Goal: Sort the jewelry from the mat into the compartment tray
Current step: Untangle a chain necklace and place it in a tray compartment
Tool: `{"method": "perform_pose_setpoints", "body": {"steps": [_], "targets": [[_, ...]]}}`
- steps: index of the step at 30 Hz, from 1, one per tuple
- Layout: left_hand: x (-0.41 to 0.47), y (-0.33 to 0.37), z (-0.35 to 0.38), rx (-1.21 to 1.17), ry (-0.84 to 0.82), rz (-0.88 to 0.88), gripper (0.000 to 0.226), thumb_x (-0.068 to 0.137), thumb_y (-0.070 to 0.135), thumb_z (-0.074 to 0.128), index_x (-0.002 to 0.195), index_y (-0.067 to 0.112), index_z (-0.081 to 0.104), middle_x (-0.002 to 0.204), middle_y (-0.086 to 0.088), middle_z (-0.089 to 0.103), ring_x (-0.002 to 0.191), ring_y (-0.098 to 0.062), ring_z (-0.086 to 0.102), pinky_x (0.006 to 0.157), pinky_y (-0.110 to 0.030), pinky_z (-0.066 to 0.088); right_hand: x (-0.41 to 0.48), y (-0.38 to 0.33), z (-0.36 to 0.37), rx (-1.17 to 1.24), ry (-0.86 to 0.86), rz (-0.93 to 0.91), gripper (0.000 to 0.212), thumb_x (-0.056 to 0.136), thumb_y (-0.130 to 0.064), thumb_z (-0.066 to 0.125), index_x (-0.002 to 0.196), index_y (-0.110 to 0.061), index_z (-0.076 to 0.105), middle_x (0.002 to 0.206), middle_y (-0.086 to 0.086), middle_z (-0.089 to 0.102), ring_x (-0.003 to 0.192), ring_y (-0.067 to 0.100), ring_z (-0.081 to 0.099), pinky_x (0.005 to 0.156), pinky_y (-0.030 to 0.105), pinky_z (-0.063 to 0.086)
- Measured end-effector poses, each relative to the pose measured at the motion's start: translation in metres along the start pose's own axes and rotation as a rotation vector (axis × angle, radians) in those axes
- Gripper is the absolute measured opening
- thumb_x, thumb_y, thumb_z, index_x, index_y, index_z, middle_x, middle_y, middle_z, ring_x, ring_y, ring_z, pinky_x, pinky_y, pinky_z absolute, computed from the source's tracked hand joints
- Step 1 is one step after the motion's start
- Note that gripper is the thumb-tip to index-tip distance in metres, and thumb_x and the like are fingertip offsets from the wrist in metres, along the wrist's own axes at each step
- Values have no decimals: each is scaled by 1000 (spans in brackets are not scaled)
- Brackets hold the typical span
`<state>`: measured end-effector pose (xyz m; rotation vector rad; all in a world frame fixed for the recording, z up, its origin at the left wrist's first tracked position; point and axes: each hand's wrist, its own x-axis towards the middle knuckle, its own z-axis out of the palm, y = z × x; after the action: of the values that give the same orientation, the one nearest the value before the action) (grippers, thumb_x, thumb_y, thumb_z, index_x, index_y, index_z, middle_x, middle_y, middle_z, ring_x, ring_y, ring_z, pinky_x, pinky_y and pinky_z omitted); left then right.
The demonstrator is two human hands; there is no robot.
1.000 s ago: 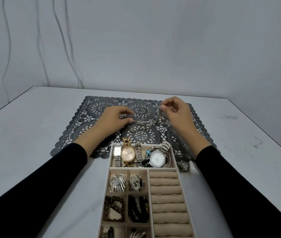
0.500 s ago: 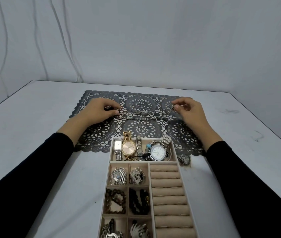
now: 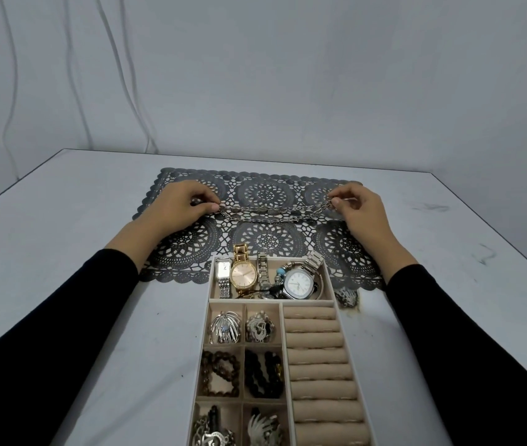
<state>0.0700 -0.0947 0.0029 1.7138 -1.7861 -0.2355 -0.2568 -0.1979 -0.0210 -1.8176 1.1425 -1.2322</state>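
Head view: shows a silver link chain drawn out sideways in two strands over the far half of the dark lace mat, well beyond the compartment tray. Cannot tell whether the strands lie on the mat or hang just over it. At the chain's left end, the left grip, thumb and forefinger pinching the links, remaining fingers curled under and hiding the end itself. At the other end, the right grip, pinching the chain between thumb and fingertips, last links lost behind them. Black sleeves on both forearms.

Nearer, in the tray's top compartment, a gold watch, a small rectangular watch and a white-faced silver watch, packed with other pieces too tangled to name. Below these, silver ornaments, a brown bead bracelet and a black bead bracelet in separate small compartments, beside a column of beige ring rolls. Lowest compartments cut off by the picture's edge.

Just right of the tray, on the bench, a small silvery piece, partly hidden by the tray wall and too blurred to identify.
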Motion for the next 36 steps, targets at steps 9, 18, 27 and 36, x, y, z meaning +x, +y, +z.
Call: {"method": "perform_pose_setpoints", "body": {"steps": [9, 18, 27, 36], "targets": [[-2, -5, -2, 50, -1, 14, 10, 88, 20, 71, 96, 17, 73, 97, 6, 67, 96, -9, 55, 83, -23, 36, -2, -3, -5, -25, 38, 2, 23, 87, -10, 64, 81, -32, 68, 96, -2, 68, 95, 24, 65, 86, 40, 55], [-6, -6, -1, -87, 63, -35, 6, 87, 20, 72, 91, 23, 68, 95, 6, 68, 87, 1, 59, 76, -7, 37, -7, -11, -5, -17, 57, -1, 16, 85, -8, 69, 85, -24, 72, 90, -3, 69, 87, 14, 62, 76, 14, 49], [-6, -9, -5, -340, 175, -77, 9, 85, 18, 75, 93, 16, 72, 93, -7, 72, 85, -16, 66, 82, -27, 52, -9, -15, -6, 35, 83, 23, 15, 84, -6, 68, 87, -20, 71, 86, 0, 70, 82, 14, 65, 77, 23, 52], [-15, 5, -10, -510, 269, -96, 7, 86, 13, 73, 92, 16, 70, 87, 0, 69, 73, 4, 64, 66, -11, 49, -17, -36, -10, 179, 102, 30, 19, 87, 0, 64, 87, -18, 68, 84, 2, 69, 77, 10, 67, 70, 22, 55]]}}
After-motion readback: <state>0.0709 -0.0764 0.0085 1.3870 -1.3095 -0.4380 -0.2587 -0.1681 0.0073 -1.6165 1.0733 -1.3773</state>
